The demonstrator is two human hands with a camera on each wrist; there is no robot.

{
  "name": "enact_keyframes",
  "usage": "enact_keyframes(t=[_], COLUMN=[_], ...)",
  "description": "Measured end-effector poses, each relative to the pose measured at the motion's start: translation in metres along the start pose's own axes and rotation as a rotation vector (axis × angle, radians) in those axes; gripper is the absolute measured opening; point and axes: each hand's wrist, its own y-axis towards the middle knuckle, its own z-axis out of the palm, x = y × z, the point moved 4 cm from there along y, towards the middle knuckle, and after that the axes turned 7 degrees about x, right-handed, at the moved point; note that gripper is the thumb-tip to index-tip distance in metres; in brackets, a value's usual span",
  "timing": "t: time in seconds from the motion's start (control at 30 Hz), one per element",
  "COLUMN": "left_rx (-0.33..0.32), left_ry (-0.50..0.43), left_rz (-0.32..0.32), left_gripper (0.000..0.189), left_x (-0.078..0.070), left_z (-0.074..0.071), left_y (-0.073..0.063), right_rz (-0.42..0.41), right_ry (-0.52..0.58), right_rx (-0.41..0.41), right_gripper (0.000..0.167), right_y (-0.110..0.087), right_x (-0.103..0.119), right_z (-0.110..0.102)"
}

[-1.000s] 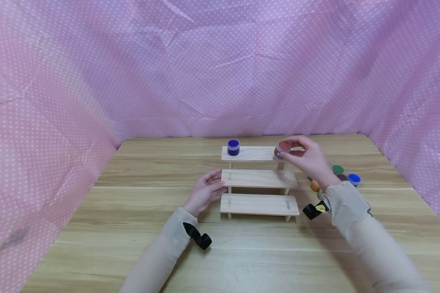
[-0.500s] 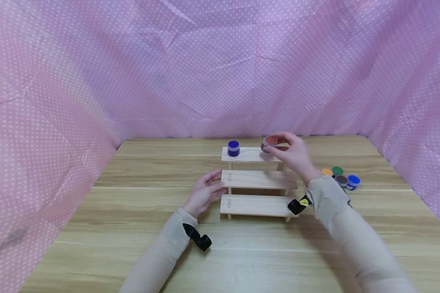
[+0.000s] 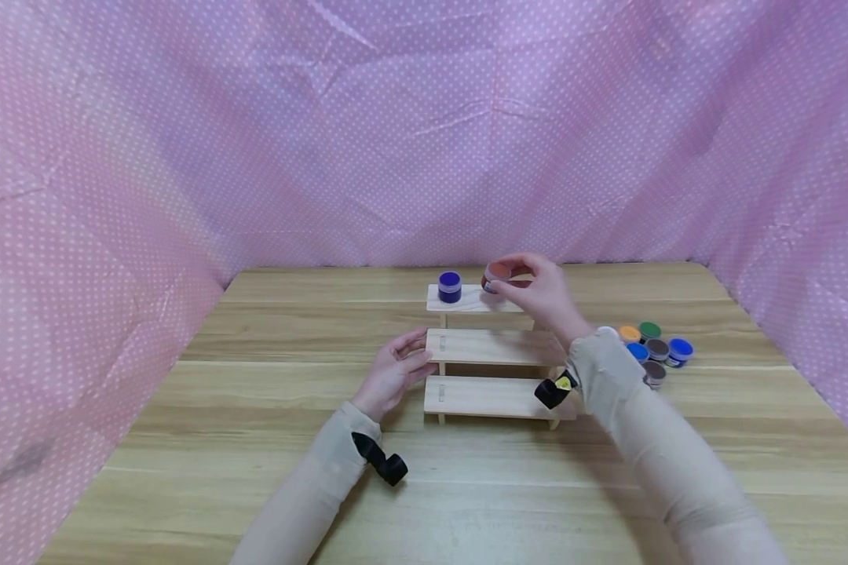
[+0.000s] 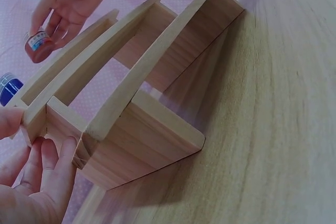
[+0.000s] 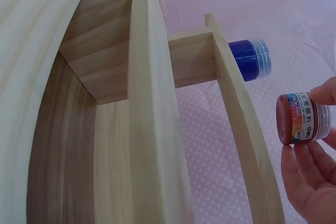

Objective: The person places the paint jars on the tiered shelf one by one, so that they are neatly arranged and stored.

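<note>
A three-tier wooden display rack (image 3: 491,346) stands on the table. My left hand (image 3: 390,375) holds its left end at the middle tier; in the left wrist view the thumb is on the board's end and the fingers (image 4: 55,163) lie against the side panel. With thumb and fingertips my right hand (image 3: 547,297) grips a small reddish-brown paint jar (image 5: 302,118) with a clear lid and printed label. That jar is held just above the top tier, apart from the board in the right wrist view. A dark blue-purple paint jar (image 3: 449,287) stands at the top tier's left end.
Right of the rack several paint jars stand grouped on the wooden table (image 3: 254,439), among them a green jar (image 3: 650,330), an orange jar (image 3: 629,334) and a blue jar (image 3: 680,351). My right forearm partly covers the group. A pink dotted cloth (image 3: 367,157) hangs behind.
My right hand has moved left along the top tier with the reddish-brown paint jar, nearer the blue-purple one. More of the grouped jars now show. The left hand has stayed put.
</note>
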Motion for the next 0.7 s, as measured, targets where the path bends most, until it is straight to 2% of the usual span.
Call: enact_keyframes(t=[0.43, 0.7], left_rx=[0.008, -0.002], left_ry=[0.010, 0.010], left_rz=[0.012, 0.009], left_gripper=[0.051, 0.051], left_x=[0.002, 0.003], left_z=[0.000, -0.001], left_y=[0.002, 0.000], right_rz=[-0.018, -0.027], right_ry=[-0.022, -0.007], right_rx=[0.002, 0.047], right_gripper=[0.037, 0.038], right_y=[0.005, 0.008], right_x=[-0.006, -0.006], right_z=[0.010, 0.017])
